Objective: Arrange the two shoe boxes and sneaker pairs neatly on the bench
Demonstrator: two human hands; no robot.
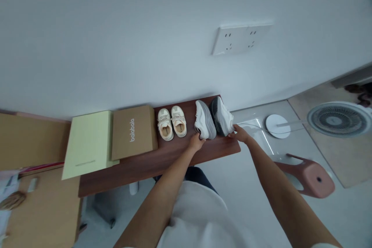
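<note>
Two larger white-and-grey sneakers lie tipped on their sides at the right end of a brown wooden table. My left hand [197,142] is closed on the heel end of the left sneaker [205,119]. At the heel of the right sneaker [223,116], my right hand [239,134] has its fingers closed on the shoe. The soles of the two shoes face each other. A pair of small cream shoes, the left small shoe [165,124] and the right small shoe [178,120], stands upright further left.
On the table [171,159] stand a brown shoe box [130,133] and a pale yellow box [88,139]. Open cardboard boxes [43,209] are at far left. A pink stool [315,180] and a white fan [338,119] stand right. A socket plate [241,39] is on the wall.
</note>
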